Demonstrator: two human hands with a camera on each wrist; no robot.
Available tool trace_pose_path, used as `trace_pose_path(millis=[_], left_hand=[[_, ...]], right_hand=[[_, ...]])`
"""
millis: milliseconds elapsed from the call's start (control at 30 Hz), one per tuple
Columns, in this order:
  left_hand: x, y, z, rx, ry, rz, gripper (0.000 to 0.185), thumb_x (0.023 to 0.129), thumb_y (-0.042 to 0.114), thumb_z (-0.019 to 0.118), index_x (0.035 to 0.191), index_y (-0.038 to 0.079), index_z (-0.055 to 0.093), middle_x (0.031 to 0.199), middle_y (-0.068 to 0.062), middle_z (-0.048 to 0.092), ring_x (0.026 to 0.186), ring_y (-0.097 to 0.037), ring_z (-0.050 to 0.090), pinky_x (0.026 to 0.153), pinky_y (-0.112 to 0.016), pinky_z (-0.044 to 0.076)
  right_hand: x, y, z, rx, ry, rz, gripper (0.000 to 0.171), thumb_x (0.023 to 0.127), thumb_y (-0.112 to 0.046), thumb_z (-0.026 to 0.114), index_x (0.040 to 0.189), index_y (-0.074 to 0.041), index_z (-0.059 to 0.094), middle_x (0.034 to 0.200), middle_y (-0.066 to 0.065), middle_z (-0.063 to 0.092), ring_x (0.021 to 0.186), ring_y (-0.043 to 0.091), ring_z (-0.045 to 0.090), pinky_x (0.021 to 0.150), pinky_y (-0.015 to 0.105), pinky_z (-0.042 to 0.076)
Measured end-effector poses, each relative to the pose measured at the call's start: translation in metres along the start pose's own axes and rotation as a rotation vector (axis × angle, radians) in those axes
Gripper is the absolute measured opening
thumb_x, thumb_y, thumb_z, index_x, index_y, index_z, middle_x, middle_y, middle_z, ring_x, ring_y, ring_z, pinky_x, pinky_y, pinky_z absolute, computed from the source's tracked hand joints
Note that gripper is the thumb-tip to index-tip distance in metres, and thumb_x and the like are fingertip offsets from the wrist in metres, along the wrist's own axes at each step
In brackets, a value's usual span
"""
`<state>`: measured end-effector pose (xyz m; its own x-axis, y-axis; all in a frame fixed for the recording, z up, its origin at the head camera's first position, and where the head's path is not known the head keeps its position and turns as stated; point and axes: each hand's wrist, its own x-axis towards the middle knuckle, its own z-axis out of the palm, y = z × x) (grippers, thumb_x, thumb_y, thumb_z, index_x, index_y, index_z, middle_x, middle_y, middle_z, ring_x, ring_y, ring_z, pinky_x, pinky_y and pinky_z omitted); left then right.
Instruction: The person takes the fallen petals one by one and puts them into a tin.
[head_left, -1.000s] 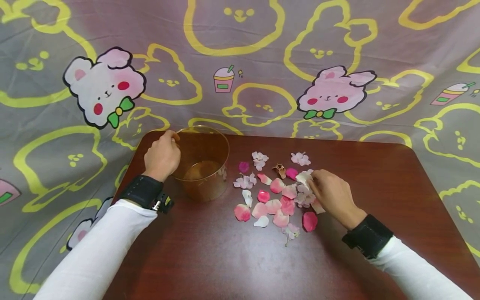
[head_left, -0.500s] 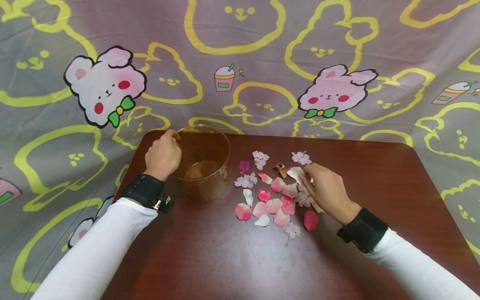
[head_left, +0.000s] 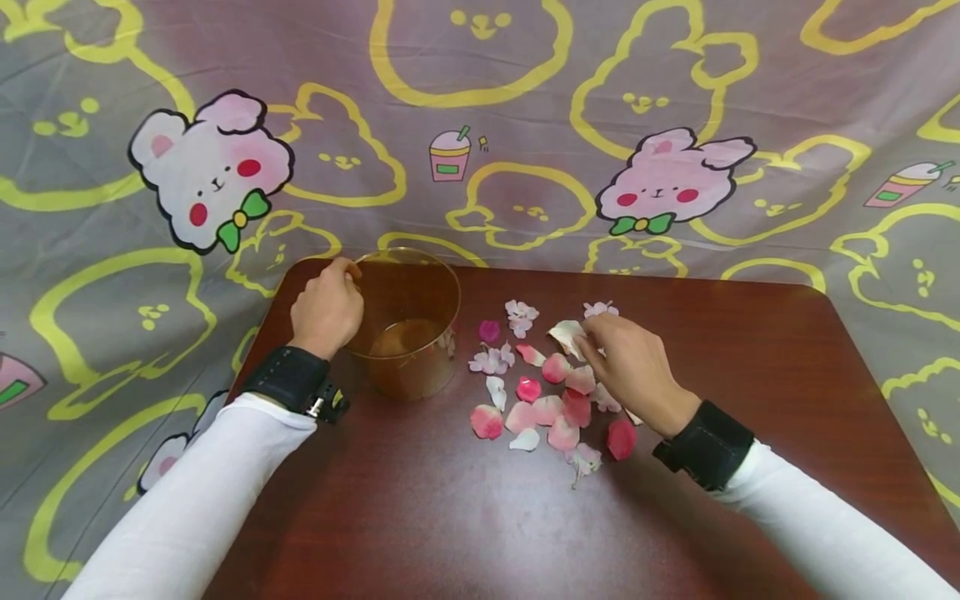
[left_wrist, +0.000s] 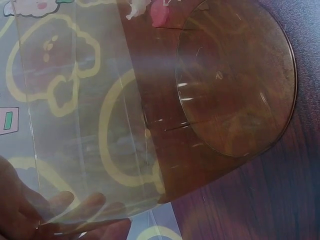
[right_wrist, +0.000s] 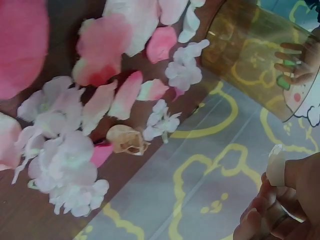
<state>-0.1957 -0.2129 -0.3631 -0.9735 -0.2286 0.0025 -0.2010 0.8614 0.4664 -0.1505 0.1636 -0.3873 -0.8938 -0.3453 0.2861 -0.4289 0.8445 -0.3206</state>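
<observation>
At the left of the table, my left hand (head_left: pixel 326 308) grips the rim of a see-through amber bin (head_left: pixel 408 379). Its fingers (left_wrist: pixel 90 202) show through the wall in the left wrist view, and nothing lies on the bin's bottom. My right hand (head_left: pixel 633 367) pinches a cream-white petal (head_left: pixel 567 337) between thumb and fingers, raised over the far side of the scattered petals. That petal (right_wrist: pixel 276 167) stands up from the fingertips in the right wrist view. Below it lie pink petals (head_left: pixel 555 367), a crimson petal (head_left: pixel 621 439) and pale pink blossoms (head_left: pixel 492 359).
A brown dried flower (right_wrist: pixel 126 140) sits among the blossoms in the right wrist view, hidden in the head view. White petals (head_left: pixel 524 440) lie at the near side of the spread. Behind the dark wooden table (head_left: pixel 450 517) hangs a cartoon-printed cloth (head_left: pixel 517 125).
My right hand has moved left and slightly away from me with the white petal, which now covers the dried flower in the head view. The left hand and bin stay put.
</observation>
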Motion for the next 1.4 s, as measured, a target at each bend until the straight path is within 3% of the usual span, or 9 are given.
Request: trace_pose_path(millis=[567,1000,1400], left_hand=[[0.001,0.001,0.000,0.009,-0.001,-0.002,0.038,0.107,0.021,0.029,0.130,0.009,0.057,0.126,-0.025,0.067,0.106,-0.050,0.066,0.084,-0.061,0.050],[0.000,0.001,0.000,0.007,0.017,0.000,0.038,0.107,0.020,0.029,0.129,0.009,0.058,0.125,-0.025,0.067,0.107,-0.051,0.065,0.084,-0.062,0.050],[0.000,0.001,0.001,0.014,0.015,-0.001,0.038,0.107,0.020,0.029,0.129,0.009,0.058,0.124,-0.026,0.067,0.107,-0.051,0.065,0.084,-0.062,0.050]], right_hand=[[0.011,-0.023,0.011,0.073,0.011,-0.010,0.018,0.092,-0.026,0.075,0.100,-0.009,0.071,0.081,0.005,0.067,0.071,0.019,0.062,0.060,0.031,0.053],[0.023,-0.045,0.014,0.134,0.040,-0.083,0.015,0.094,-0.025,0.073,0.092,-0.011,0.069,0.073,0.002,0.056,0.064,0.015,0.052,0.056,0.027,0.042],[0.037,-0.082,0.022,0.104,0.076,-0.167,0.012,0.096,-0.025,0.069,0.092,-0.013,0.067,0.077,0.000,0.060,0.068,0.014,0.055,0.055,0.029,0.045]])
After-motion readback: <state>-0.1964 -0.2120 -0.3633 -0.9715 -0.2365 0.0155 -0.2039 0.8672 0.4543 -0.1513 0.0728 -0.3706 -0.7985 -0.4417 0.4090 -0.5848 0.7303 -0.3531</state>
